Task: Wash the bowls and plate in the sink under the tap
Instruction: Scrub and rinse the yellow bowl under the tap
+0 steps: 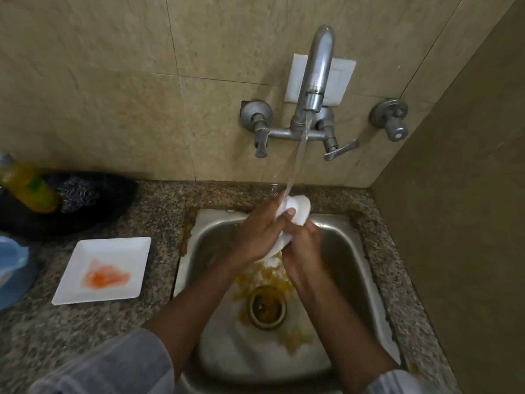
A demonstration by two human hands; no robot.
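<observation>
**Bowl rinsed under running tap, plate waiting on the counter**

Water is seen falling from the tap [317,72] in a slanted stream onto a white bowl [295,213], which is held tilted above the sink [358,268], toward its 12 o'clock rim. The bowl is gripped from both sides. The left hand [255,234] is wrapped round it from 9 o'clock, with the thumb laid across the white surface. The right hand [302,248] is curled under its lower edge from 5 o'clock. The tilt is judged to be deliberate, so that the stream strikes the upper part and runs down the bowl into the basin instead of pooling. Yellowish residue is spread round the drain [267,307], directly below the bowl at 6 o'clock, which suggests that food is being flushed off.

A square white plate [103,270] smeared with orange sauce is set on the granite counter [159,200], at 9 o'clock from the sink and well apart from the stream; it is judged to be unwashed and parked within reach for its turn. Whether a second bowl is held among the fingers cannot be told. A yellow bottle [27,187], probably detergent, is lying at 10 o'clock on a dark cloth [93,200].
</observation>
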